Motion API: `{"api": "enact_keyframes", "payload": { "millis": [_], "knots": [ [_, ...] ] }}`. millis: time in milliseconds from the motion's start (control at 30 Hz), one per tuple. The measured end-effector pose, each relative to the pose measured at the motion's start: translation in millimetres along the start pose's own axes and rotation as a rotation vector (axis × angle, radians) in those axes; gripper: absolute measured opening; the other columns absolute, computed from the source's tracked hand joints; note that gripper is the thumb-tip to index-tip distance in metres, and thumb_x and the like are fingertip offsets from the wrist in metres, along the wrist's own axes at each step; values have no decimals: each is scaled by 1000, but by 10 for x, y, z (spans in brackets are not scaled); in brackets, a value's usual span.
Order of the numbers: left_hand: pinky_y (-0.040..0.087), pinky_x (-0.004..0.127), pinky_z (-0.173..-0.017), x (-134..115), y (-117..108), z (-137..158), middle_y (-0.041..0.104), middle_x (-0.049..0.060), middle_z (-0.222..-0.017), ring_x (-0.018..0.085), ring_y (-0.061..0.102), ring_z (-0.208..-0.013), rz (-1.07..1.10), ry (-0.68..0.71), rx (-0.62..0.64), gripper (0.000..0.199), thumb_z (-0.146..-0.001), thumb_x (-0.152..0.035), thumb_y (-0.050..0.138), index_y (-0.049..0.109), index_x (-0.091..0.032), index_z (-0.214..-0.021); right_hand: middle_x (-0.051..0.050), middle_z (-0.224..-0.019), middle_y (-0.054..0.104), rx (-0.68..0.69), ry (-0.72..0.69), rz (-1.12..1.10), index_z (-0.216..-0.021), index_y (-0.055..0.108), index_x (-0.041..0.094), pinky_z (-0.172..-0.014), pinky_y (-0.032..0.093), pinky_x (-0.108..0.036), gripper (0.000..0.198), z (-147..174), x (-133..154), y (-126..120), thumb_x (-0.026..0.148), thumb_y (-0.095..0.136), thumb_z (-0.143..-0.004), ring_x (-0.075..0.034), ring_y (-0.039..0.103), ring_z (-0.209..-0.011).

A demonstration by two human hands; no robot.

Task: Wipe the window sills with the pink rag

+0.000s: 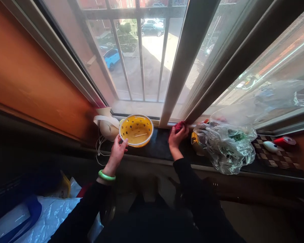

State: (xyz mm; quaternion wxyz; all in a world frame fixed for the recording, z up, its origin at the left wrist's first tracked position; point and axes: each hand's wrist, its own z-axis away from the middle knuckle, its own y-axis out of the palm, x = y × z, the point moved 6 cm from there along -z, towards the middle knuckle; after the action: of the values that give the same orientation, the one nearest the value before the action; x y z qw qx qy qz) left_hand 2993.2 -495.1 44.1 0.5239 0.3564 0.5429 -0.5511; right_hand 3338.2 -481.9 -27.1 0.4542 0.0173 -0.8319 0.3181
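My left hand (pixel 117 152), with a light green bangle at the wrist, grips the near left rim of a yellow plastic basket (pixel 140 145). Its thumb rests over the white edge. The basket stands upright on the dark windowsill (pixel 160 143), with a small pale strip lying inside. To the right, my right hand (pixel 177 137) is closed around a dark red cloth (pixel 179 126) and presses it down by the foot of the window frame. Part of the cloth is hidden under the fingers.
Left of the basket is a cream-coloured appliance (pixel 108 127) with a white cord hanging off the sill. Crumpled clear plastic bags (pixel 228 146) lie to the right. Beyond them are a checkered mat (pixel 264 158), a white object (pixel 270 146) and a red can (pixel 285 141).
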Motion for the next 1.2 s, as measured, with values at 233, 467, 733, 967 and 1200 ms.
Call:
{"api": "enact_keyframes", "payload": {
  "millis": [233,467,733,967,1200],
  "knots": [
    [57,20,-56,-20,-15,-19,64,14,-132,13,66,-79,42,9,21,67,-78,-46,76,57,-19,-136,-19,-150,45,319,-395,-12,-144,54,17,-118,37,-49,47,140,206,186,22,44,-99,-29,41,-138],
    [58,22,-49,-46,109,-15,63,14,-131,12,70,-69,39,-57,74,61,-83,-41,74,52,-20,-135,-24,-141,53,397,-299,206,-128,66,9,-116,37,-60,40,284,-48,-5,22,59,-92,-38,39,-134],
    [59,23,-47,-176,-43,-19,66,5,-109,8,64,-57,115,-89,-3,44,-72,-22,68,55,-18,-114,-8,-141,62,719,-719,-19,-131,69,21,-118,44,-48,48,971,348,-110,9,51,-88,-29,49,-131],
    [59,25,-47,-307,-587,386,68,5,-102,16,68,-71,160,-169,-18,52,-62,-31,76,60,-18,-110,-20,-157,46,472,-473,183,-138,62,7,-121,34,-63,49,653,-185,-341,24,54,-93,-41,34,-148],
    [59,24,-49,-464,-548,384,68,5,-106,16,66,-76,175,-107,-26,55,-62,-33,78,60,-18,-111,-12,-142,63,821,-802,-189,-130,71,19,-122,41,-50,47,1475,921,403,8,58,-86,-29,43,-145]
  ]
}}
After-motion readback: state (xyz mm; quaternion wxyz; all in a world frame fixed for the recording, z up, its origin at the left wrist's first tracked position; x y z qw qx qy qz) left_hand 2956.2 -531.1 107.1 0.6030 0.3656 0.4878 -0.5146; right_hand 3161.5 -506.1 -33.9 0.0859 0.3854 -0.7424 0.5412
